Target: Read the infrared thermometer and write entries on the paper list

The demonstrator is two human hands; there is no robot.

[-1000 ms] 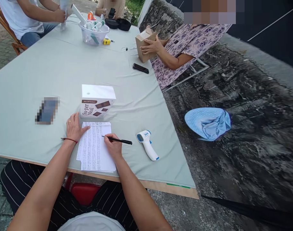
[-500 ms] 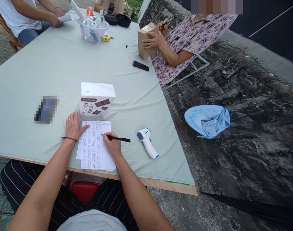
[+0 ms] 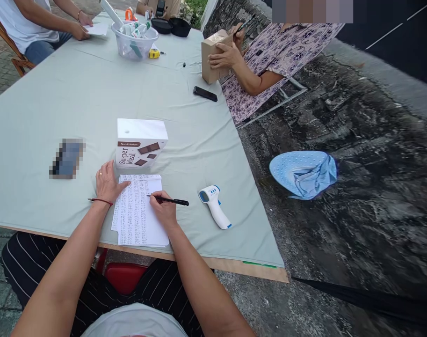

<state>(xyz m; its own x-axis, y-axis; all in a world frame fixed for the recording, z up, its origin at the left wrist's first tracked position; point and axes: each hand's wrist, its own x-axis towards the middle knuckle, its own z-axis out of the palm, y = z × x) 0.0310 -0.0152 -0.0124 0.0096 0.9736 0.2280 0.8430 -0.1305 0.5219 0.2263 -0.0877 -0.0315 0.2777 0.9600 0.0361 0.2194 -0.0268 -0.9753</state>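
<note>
Touching paper (image 3: 138,224), right hand (image 3: 165,211) pinched round pen (image 3: 174,201), left hand (image 3: 107,182) flat, thumb apart

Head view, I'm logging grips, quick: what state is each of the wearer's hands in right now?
Left hand: open, holding nothing, thumb on the written-on paper sheets.
Right hand: closed around a black pen.

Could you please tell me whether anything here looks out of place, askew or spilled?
The crumpled blue hat looks out of place: it lies off the table, on the dark stonework to the right. The paper sheets by the left hand are slightly askew, a lower edge sticking out at left. No spill shows.
</note>
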